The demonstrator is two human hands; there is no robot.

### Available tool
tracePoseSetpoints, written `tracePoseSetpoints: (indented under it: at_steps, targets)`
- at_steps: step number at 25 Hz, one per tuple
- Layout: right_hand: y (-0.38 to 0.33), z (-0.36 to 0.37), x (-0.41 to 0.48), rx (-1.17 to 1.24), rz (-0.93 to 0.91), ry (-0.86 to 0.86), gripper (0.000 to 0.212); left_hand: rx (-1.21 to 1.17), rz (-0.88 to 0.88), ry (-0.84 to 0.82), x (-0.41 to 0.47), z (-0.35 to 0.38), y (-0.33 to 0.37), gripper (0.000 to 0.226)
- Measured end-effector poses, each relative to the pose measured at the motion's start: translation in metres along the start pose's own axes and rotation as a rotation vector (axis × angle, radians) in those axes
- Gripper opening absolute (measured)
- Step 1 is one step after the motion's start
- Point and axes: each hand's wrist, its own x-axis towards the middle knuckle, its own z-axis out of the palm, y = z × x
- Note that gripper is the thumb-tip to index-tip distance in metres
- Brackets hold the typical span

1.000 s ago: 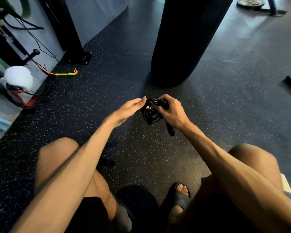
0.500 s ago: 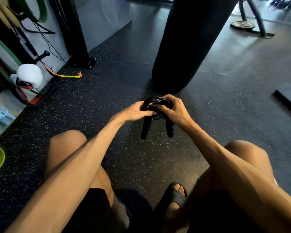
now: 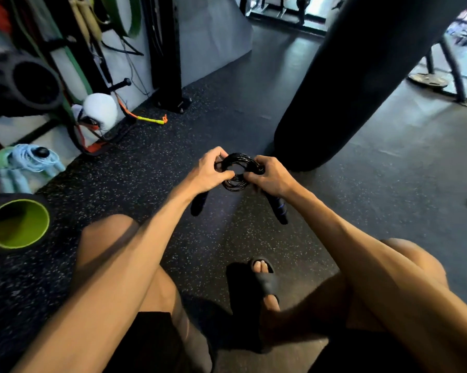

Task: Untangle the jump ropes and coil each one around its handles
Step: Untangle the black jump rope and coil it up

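A black jump rope (image 3: pixel 237 170) is wound into a small coil and held in the air between my knees. My left hand (image 3: pixel 209 173) grips the coil's left side, and one black handle (image 3: pixel 199 204) hangs below it. My right hand (image 3: pixel 271 177) grips the right side, with the other black handle with blue rings (image 3: pixel 278 208) pointing down. A light blue jump rope (image 3: pixel 29 162) lies coiled by the wall at the left. An orange and yellow rope (image 3: pixel 148 119) trails across the floor near the rack post.
A large black punching bag (image 3: pixel 348 84) hangs just beyond my hands. A green-lined foam roller (image 3: pixel 18 224) lies at the left. A white boxing glove (image 3: pixel 99 110) and resistance bands crowd the left wall. My sandalled foot (image 3: pixel 264 281) rests on the speckled rubber floor.
My left hand moved in from open beside the coil to gripping it. Both handles now hang spread apart below my hands. The camera tilted up and showed more of the left wall.
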Motion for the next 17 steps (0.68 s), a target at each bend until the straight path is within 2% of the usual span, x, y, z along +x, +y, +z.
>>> tracePoseSetpoints:
  at_steps: [4, 8, 10, 17]
  targets:
    - [-0.016, 0.036, 0.048, 0.080, -0.011, -0.120, 0.005, -0.209, -0.215, 0.183, 0.003, -0.019, -0.036, 0.020]
    - [-0.024, 0.073, 0.102, 0.370, 0.049, -0.189, 0.007, -0.583, -0.358, 0.357, 0.021, -0.045, -0.064, 0.031]
    - [-0.025, 0.088, 0.132, 0.500, 0.069, -0.213, 0.010, -0.692, -0.373, 0.415, 0.039, -0.060, -0.073, 0.026]
    - [-0.045, 0.139, 0.236, 0.647, 0.012, -0.243, 0.015, -0.759, -0.403, 0.546, 0.097, -0.116, -0.108, 0.027]
